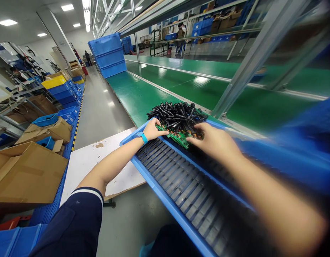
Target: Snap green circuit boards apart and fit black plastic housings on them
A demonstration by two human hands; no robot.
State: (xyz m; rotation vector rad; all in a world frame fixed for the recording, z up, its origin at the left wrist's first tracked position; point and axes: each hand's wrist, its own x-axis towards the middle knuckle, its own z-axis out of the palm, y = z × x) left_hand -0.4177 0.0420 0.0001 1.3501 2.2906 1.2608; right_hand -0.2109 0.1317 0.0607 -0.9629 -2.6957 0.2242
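Note:
A row of green circuit boards (pixel 179 138) lies at the far end of a blue tray (pixel 151 184). Bundled black leads with plug-like ends (pixel 178 116) are heaped on and behind them. At the row's left end, my left hand (pixel 152 130), with a blue band on its wrist, curls its thumb and fingers round the boards. My right hand (pixel 214 138) grips the other end, its thumb on the near side and its fingers partly hidden among the leads. Nearer me, the tray holds a black slotted insert (pixel 175 171).
A green conveyor surface (pixel 143 96) runs beyond the tray, with stacked blue crates (pixel 107 55) at its far left. A slanted metal post (pixel 250 60) stands right of the leads. A white board (pixel 92 160) lies left, near cardboard boxes (pixel 28 175).

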